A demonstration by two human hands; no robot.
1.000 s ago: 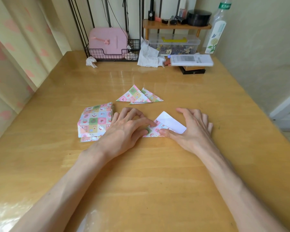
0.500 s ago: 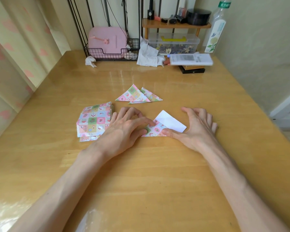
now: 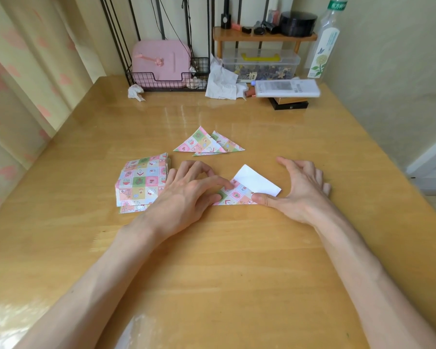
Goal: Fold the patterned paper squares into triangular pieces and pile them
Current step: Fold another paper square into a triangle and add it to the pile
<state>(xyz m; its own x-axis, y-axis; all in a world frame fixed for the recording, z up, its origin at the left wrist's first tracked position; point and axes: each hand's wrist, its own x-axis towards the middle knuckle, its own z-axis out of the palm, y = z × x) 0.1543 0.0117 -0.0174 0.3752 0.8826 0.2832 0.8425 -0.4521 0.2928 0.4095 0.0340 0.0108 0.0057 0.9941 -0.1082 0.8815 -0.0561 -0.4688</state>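
Two hands are working one sheet (image 3: 237, 195) in the head view, and it is lying on the table (image 3: 237, 273) right between them. My left hand (image 3: 186, 195) is pressing down on the sheet's left part. Its index finger is stretching straight across the pattern with the thumb flat beside it and the other fingers loosely bent, so it is gripping nothing. My right hand (image 3: 300, 192) is standing wide open, with its fingers arching and spreading above the wood. Only its thumb tip is pinning the sheet's right corner.

The sheet's long edge is running left to right along the side nearest me, from under my left hand to my right thumb. A white flap (image 3: 256, 180) is pointing away from me and slightly right, near my right fingers. I am therefore judging the right hand to be the nearer one for whatever that flap needs, while the left is acting as the anchor.

Beyond the sheet and a little left, the pile (image 3: 207, 143) of finished triangles is sitting apart from both hands. The stack (image 3: 141, 185) of unfolded squares is lying just beside my left hand's outer side, and I cannot tell whether they are touching. I am reckoning this piece is only partly folded, and its trip to the pile is going to be a short move away from me.
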